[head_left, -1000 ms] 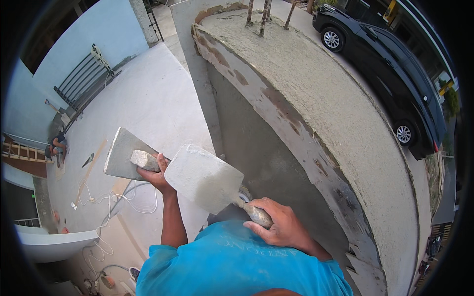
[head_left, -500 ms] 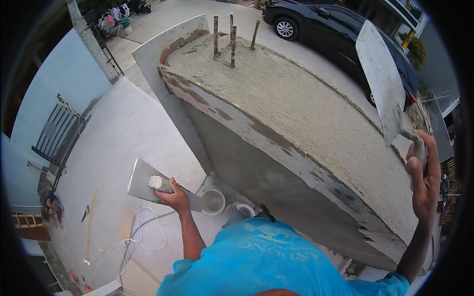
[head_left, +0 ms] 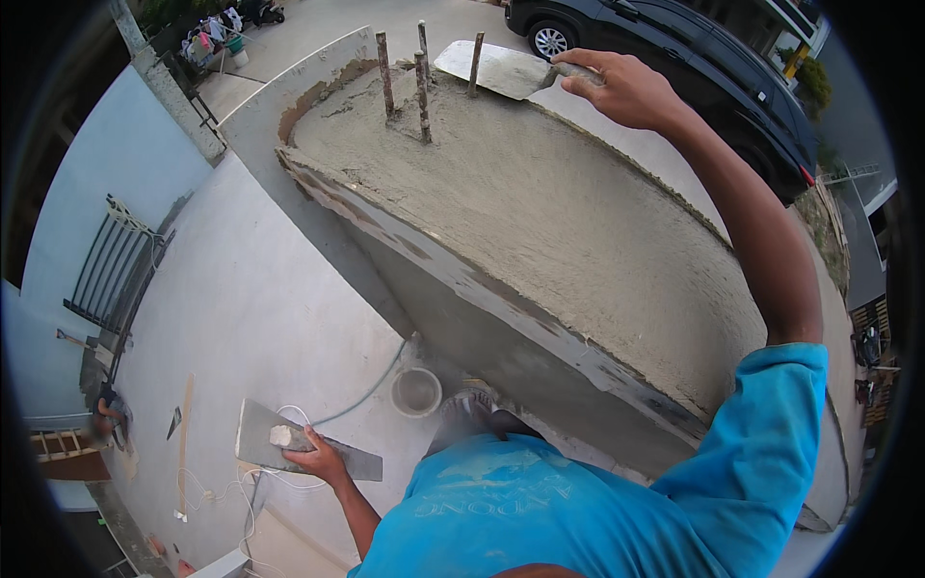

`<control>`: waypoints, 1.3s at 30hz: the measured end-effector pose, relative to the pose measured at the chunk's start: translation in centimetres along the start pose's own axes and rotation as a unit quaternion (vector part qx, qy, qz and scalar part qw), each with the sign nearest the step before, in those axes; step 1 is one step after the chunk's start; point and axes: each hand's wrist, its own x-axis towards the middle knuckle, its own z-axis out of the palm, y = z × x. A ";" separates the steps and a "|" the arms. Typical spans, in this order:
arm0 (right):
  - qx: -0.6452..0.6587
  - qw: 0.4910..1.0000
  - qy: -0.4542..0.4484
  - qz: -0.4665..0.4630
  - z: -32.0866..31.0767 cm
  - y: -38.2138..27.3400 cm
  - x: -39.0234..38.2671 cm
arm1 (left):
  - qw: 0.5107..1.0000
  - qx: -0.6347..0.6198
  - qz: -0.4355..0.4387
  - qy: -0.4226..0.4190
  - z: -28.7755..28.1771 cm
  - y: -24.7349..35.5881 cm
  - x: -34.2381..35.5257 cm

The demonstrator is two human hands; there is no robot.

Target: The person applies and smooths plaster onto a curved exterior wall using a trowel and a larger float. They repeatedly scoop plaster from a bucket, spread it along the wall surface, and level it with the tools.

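My right hand [head_left: 631,89] grips the handle of a trowel [head_left: 503,70]. Its pale flat blade lies at the far edge of the wet grey concrete [head_left: 540,212] on top of the wall, behind one of the rusty rebar stubs [head_left: 476,64]. Whether the blade presses on the surface cannot be made out. Low on the left, my left hand [head_left: 320,459] is closed round the pale block handle of a flat grey plastering float [head_left: 358,463]. The float is held out over the floor, away from the wall.
Several rebar stubs [head_left: 385,77] stick up from the wall's far end. A bucket [head_left: 416,392] stands by my feet at the wall's foot, near a hose [head_left: 361,400] and a white cord. Beyond the wall is a dark car [head_left: 665,58]. Another person [head_left: 111,416] is at far left.
My right hand has swung the trowel from the raised right side across to the wall's far edge by the rebar. The float has dropped slightly lower and left.
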 end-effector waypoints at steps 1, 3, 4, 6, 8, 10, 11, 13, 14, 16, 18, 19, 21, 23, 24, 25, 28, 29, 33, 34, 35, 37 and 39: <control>0.009 1.000 0.000 -0.009 0.4 -0.2 0.5 | 1.000 -0.003 -0.022 0.008 -0.4 -0.3 -0.1; -0.003 1.000 0.005 -0.027 0.9 -0.7 0.9 | 0.996 0.070 0.019 0.043 -1.1 -0.9 -0.2; -0.008 0.999 0.006 -0.039 1.0 -1.1 1.1 | 0.997 0.055 0.009 0.045 -1.5 -1.2 -0.3; -0.017 0.999 -0.003 -0.049 1.1 -2.0 2.0 | 0.998 0.029 0.000 0.050 -1.7 -1.5 -0.5; -0.022 0.998 -0.021 -0.060 1.4 -3.0 3.2 | 0.999 -0.008 -0.010 0.044 -1.5 -1.6 -0.6; -0.033 0.997 -0.019 -0.065 1.8 -3.9 4.2 | 0.999 0.025 -0.017 0.029 -0.7 -1.4 -0.7; -0.031 0.997 -0.011 -0.073 2.0 -4.1 4.4 | 0.999 0.018 -0.032 0.020 -0.3 -1.2 -0.7; -0.063 0.994 0.015 -0.089 2.1 -3.8 3.9 | 1.000 -0.001 -0.010 0.003 0.6 -0.9 -1.1; -0.071 0.994 0.017 -0.087 1.9 -3.4 3.2 | 1.000 -0.019 -0.001 0.003 0.8 -0.8 -1.3; -0.075 0.995 -0.010 -0.062 1.0 -2.4 1.5 | 0.999 -0.054 0.001 -0.002 0.8 -0.8 -1.7; -0.052 0.996 -0.047 -0.052 -1.0 -0.3 -0.8 | 0.999 -0.031 -0.007 0.024 0.2 -1.1 -1.9; -0.067 0.996 -0.057 -0.030 -1.7 0.3 -1.4 | 0.998 -0.051 -0.017 0.030 -0.2 -1.4 -2.0; -0.065 0.996 -0.050 -0.025 -2.5 1.2 -2.3 | 0.999 -0.001 -0.029 0.045 -1.0 -2.1 -2.0; -0.027 0.998 -0.022 -0.052 -2.1 1.1 -1.9 | 0.998 0.005 -0.044 0.045 -1.5 -3.0 -1.9; -0.016 0.998 -0.034 -0.047 -1.4 0.7 -1.1 | 0.998 -0.009 -0.043 0.047 -1.4 -3.3 -1.6; 0.009 0.998 -0.038 -0.058 -0.8 0.3 -0.4 | 0.999 -0.005 -0.029 0.046 -1.4 -3.5 -1.6; -0.012 0.995 0.003 -0.097 1.6 -1.0 2.2 | 0.999 -0.021 -0.018 0.033 -1.2 -3.7 -1.3; -0.017 0.993 0.022 -0.112 2.2 -1.2 2.6 | 0.999 -0.017 -0.007 0.028 -1.1 -3.6 -1.2; -0.013 0.997 -0.028 -0.070 1.5 0.5 1.0 | 0.999 -0.036 -0.009 0.026 -1.9 -3.1 -1.4; 0.005 0.996 -0.071 -0.052 0.5 1.3 0.0 | 0.999 -0.026 -0.014 0.033 -2.2 -3.1 -1.4; 0.008 0.996 -0.067 -0.064 -0.5 2.0 -1.5 | 0.999 -0.018 -0.019 0.041 -2.6 -3.2 -1.4; 0.004 0.995 -0.072 -0.072 -3.3 3.1 -4.8 | 0.998 -0.004 -0.024 0.050 -3.2 -3.7 -1.4; 0.028 0.997 -0.038 -0.056 -6.1 3.1 -7.8 | 0.998 -0.010 -0.034 0.054 -3.6 -4.5 -1.1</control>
